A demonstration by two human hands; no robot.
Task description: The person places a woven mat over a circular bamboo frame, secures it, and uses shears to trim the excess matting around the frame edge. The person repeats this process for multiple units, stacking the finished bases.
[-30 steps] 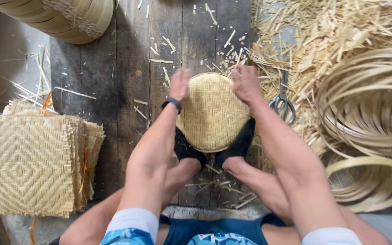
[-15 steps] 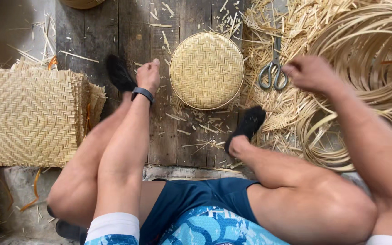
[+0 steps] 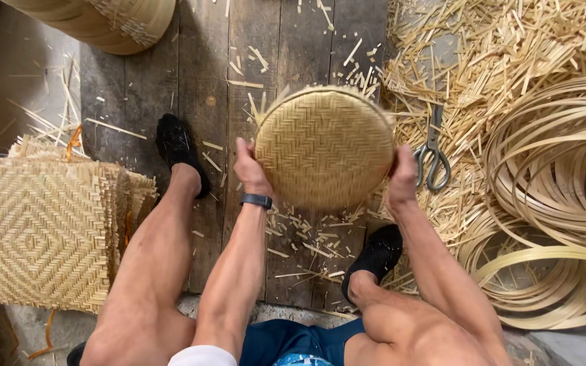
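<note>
Floor: dark wooden planks, littered with pale offcuts.

Coiled bamboo hoops: large pile at 3 o'clock of your hands, resting on loose bamboo strips that spread from 1 to 4 o'clock.

Stack of square woven mats: at 9 o'clock, just beside your left leg, edges frayed.

Stacked round baskets: at 11 o'clock, cut by the frame edge.

Round woven basket: centre of view, raised off the floor between your two hands, herringbone weave facing you, rim tilted slightly.

Your left hand: at the basket's 8 o'clock edge, grip clamped on the rim, thumb on the near face. Black wristband just below it.

Your right hand: at the basket's 4 o'clock edge, grip clamped on the rim; fingers mostly hidden behind the weave.

Scissors: lying on the strips just beside your right hand, at its 1 o'clock, handles toward you, not touched.

Feet in black shoes: one at 9 o'clock of the basket, one at 5 o'clock.
</note>
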